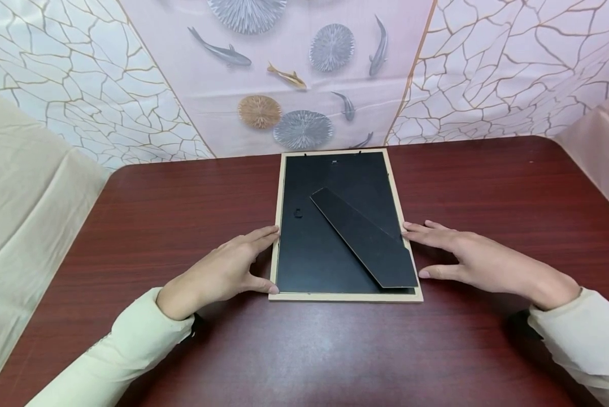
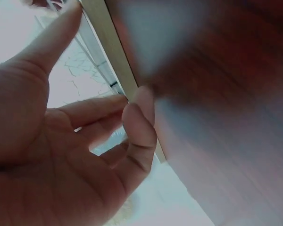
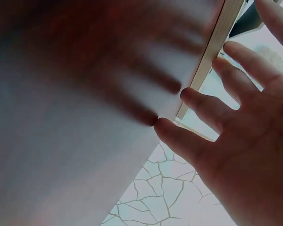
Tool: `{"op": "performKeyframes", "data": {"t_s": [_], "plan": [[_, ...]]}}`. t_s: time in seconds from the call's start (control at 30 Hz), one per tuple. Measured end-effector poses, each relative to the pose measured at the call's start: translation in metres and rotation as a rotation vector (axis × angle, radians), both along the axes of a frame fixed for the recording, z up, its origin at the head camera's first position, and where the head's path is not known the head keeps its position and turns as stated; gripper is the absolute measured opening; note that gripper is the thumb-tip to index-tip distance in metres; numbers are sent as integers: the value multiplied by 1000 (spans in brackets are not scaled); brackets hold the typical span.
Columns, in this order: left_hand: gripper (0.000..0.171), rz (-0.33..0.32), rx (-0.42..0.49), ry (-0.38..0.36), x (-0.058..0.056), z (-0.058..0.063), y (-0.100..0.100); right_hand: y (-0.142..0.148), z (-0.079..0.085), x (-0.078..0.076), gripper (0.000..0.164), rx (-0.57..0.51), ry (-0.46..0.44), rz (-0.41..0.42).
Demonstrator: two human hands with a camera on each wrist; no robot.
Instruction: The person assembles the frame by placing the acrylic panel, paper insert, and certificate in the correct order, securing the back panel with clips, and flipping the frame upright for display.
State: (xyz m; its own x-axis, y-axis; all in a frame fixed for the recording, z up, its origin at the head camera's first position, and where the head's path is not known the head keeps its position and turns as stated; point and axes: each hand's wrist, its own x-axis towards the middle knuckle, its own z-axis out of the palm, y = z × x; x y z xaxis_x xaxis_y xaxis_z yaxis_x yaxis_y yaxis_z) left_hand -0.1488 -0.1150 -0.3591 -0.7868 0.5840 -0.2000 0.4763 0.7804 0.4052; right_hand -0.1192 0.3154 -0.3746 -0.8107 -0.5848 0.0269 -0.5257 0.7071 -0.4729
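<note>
A picture frame [image 1: 345,297] with a pale wood edge lies face down on the table, its black backing board [image 1: 317,254] upward. A black easel stand [image 1: 368,240] slants across the backing, its wide end near the lower right corner. My left hand [image 1: 223,268] touches the frame's left edge, thumb at the lower left corner and fingers farther up. In the left wrist view its fingertips [image 2: 139,120] meet the wooden side. At the right edge, my right hand [image 1: 472,260] rests with fingers spread and fingertips at the wood; its little finger [image 3: 179,139] lies apart from it.
The dark red-brown table [image 1: 182,198] has rounded far corners. Behind it hangs a cloth [image 1: 294,85] printed with fish and round shapes. Small black tabs [image 1: 360,152] stand along the frame's top inner edge, and a hanger [image 1: 298,213] sits on the backing.
</note>
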Motion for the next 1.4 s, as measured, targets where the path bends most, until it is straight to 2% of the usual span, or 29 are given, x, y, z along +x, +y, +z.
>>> {"op": "performKeyframes", "data": {"t_s": [0.17, 0.57, 0.73, 1.03, 1.4], "plan": [[103, -38, 33, 7, -3, -1, -5, 0, 5, -11, 70, 9, -51, -35], [107, -38, 27, 55, -3, -2, -10, -6, 11, -41, 72, 60, -103, -75], [106, -44, 23, 51, -4, -3, -10, -12, 14, -59, 74, 88, -141, -93], [105, -67, -11, 60, -5, -3, -8, -18, 21, -92, 81, 89, -245, -185], [103, -63, -38, 36, -5, 2, -6, -27, 17, -110, 81, 98, -284, -231]]}}
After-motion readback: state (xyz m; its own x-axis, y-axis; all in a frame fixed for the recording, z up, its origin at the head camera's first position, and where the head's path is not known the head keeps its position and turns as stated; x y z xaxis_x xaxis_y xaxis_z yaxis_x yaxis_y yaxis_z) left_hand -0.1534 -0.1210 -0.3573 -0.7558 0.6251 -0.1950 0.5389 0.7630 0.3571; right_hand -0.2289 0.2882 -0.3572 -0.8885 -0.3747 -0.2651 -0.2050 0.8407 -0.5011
